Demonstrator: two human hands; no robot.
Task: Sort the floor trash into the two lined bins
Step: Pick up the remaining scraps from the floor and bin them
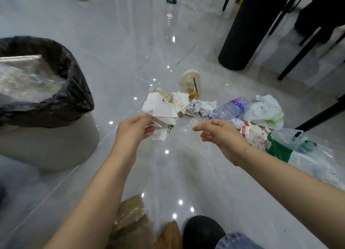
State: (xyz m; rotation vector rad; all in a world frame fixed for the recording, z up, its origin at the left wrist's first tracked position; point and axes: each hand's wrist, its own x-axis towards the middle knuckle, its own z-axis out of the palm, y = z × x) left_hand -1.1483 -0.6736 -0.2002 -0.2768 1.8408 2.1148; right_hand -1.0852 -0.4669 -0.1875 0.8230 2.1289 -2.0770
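Floor trash [197, 107] lies heaped on the glossy grey tiles, ahead of both raised hands.

The left hand [133, 130] pinches a thin wooden stick [149, 118] together with a creased white printed paper [160, 110], held just above the floor. The right hand [220, 134] hovers beside it with fingers loosely spread, holding nothing. In the heap: a plastic cup [191, 82] with a black straw, crumpled tissue [180, 100], a clear water bottle [230, 108] on its side, a white plastic bag [265, 111] and a green-and-white bag [285, 148]. A black-lined bin [56, 107] stands at the left, clear plastic wrap inside it.
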